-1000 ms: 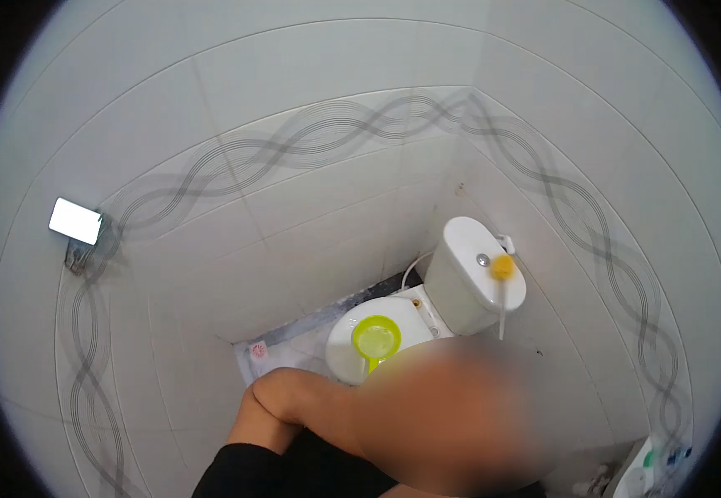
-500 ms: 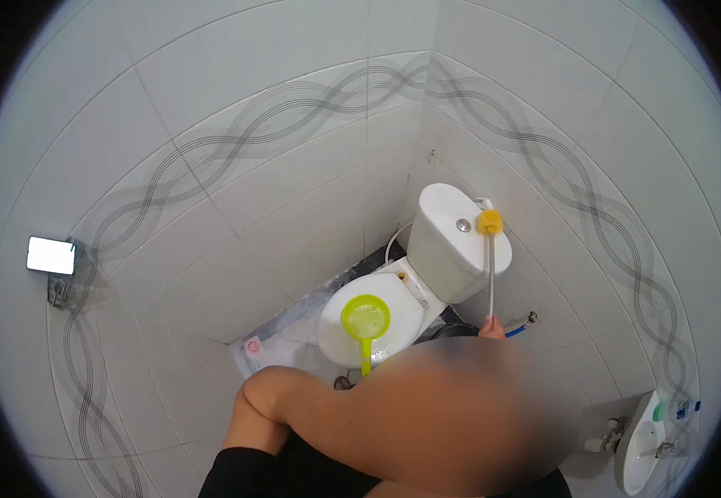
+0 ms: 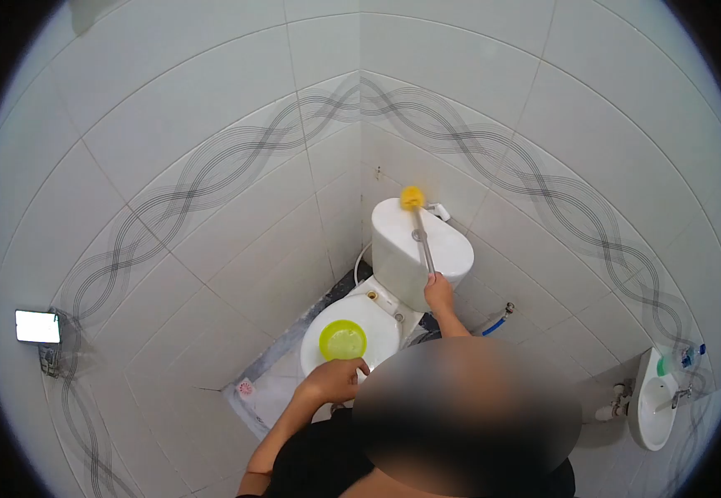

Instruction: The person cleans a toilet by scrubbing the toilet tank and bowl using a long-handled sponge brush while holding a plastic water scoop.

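Observation:
My right hand (image 3: 438, 292) is closed round the long grey handle of a toilet brush (image 3: 424, 242). Its round yellow head is at the back edge of the toilet tank (image 3: 452, 264), close to the wall; whether it touches the wall I cannot tell. Over the front of the shut toilet lid (image 3: 309, 342), my left hand (image 3: 335, 382) has its fingers curled at the handle of a green water dipper (image 3: 343, 340). That handle is hidden under the hand. The dipper's bowl rests on the lid.
Tiled walls meet behind the toilet. A blue hose (image 3: 493, 326) hangs from a wall valve at right. Further right is a small washbasin (image 3: 652, 408) with a bottle (image 3: 692, 355) on its edge. A bright phone-like screen (image 3: 37, 326) sits on the left wall. The lower middle is blurred.
The brush head has moved left along the tank to its back edge. My left hand has come into view at the dipper, which has stayed on the lid. The camera view has shifted.

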Available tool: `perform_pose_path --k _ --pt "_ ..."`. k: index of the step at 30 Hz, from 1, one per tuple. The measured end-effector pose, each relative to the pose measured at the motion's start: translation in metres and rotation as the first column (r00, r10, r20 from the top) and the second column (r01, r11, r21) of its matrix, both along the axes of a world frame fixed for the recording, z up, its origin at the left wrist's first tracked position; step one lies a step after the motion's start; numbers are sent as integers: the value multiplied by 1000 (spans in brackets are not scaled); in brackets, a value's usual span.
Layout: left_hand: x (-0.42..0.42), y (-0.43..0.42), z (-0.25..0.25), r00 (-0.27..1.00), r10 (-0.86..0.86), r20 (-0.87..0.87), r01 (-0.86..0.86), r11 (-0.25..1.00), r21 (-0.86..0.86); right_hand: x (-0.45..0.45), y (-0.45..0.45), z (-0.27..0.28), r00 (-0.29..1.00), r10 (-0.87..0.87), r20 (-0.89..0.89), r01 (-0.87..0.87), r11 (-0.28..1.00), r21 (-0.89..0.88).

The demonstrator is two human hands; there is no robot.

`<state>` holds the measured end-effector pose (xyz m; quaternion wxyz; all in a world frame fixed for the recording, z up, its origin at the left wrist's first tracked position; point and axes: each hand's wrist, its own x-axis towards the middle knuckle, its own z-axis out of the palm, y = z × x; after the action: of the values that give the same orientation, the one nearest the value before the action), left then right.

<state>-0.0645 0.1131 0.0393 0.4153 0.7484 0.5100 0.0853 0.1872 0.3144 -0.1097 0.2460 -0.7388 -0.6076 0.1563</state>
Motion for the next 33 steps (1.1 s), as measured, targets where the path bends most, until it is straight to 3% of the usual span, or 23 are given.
perform_pose_path --k 2,6,8,11,13,15,17,19,22,23,26,29,30,33 --pt "-3 -6 -11 998 10 60 1 984 -177 -2 -4 -7 1000 -19 12 20 1000 -21" --pt "-3 -12 -24 996 55 72 -41 981 -192 15 -25 14 978 125 167 -105 987 -125" --pt "0 -11 -23 997 38 68 -21 972 -234 22 -35 -14 998 -60 -14 60 998 2" --pt "6 -9 -25 985 28 172 18 965 -261 23 -91 -10 995 -81 -54 80 996 -27" --pt "11 -7 -26 987 7 158 35 964 -264 35 -124 17 994 -110 -25 108 990 -91" --pt "17 -9 -30 989 -11 145 51 960 -274 49 -146 9 991 -136 8 135 978 -161" --pt "21 -7 -39 991 -85 105 104 977 -189 58 -159 -20 934 -279 -222 304 949 87" --pt "27 -7 -46 978 -118 173 154 964 -216 58 -175 -20 911 -331 -245 345 938 18" --pt "36 -6 -44 952 -184 245 244 939 -242 58 -195 18 979 -201 -16 196 967 -166" --pt "37 -5 -43 941 -221 257 284 928 -242 59 -193 9 978 -207 -16 201 965 -168" --pt "37 -6 -42 943 -220 252 273 941 -202 62 -176 -18 915 -341 -217 358 933 42" --pt "38 -8 -47 945 -203 255 252 952 -175 46 -172 -5 956 -229 -183 230 973 -15" --pt "37 -9 -49 946 -203 251 251 952 -175 43 -172 16 981 -190 -36 182 969 -169" --pt "37 -13 -53 934 -189 303 259 942 -211 44 -148 4 982 -176 -73 174 984 -27"
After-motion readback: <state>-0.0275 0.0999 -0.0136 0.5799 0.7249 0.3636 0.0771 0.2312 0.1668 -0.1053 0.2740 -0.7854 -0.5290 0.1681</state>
